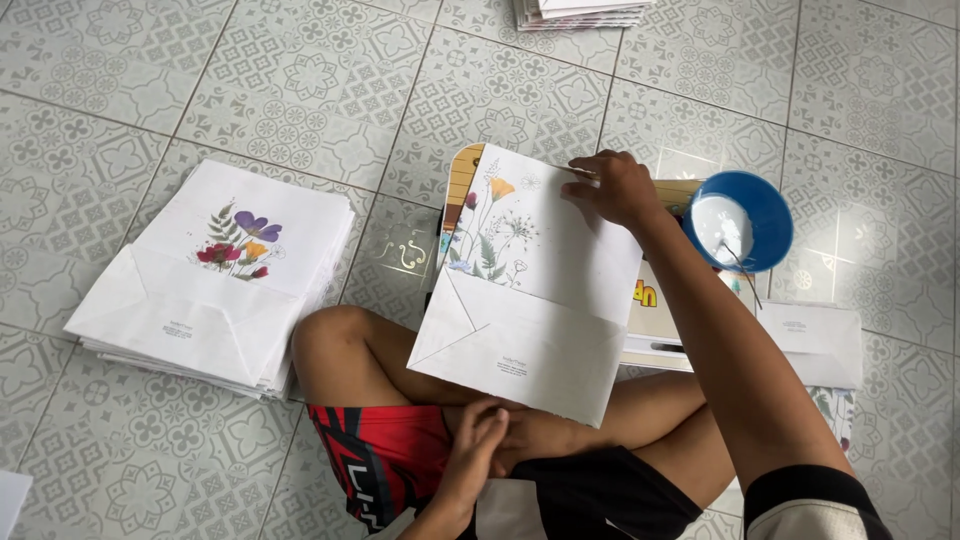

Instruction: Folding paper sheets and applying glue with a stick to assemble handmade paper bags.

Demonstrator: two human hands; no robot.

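Stack of finished flower-print paper bags at left on tiled floor; left hand resting loosely curled in lap beneath bag, grasping nothing; unfinished bag at centre over low board, right hand pinching its top edge; blue glue bowl at right; apparently many bags done, more flat sheets waiting

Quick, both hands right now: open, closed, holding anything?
Left hand: resting in the lap by the lower edge of the white flower-printed paper bag; grip cannot be told.
Right hand: closed on the bag's top edge.
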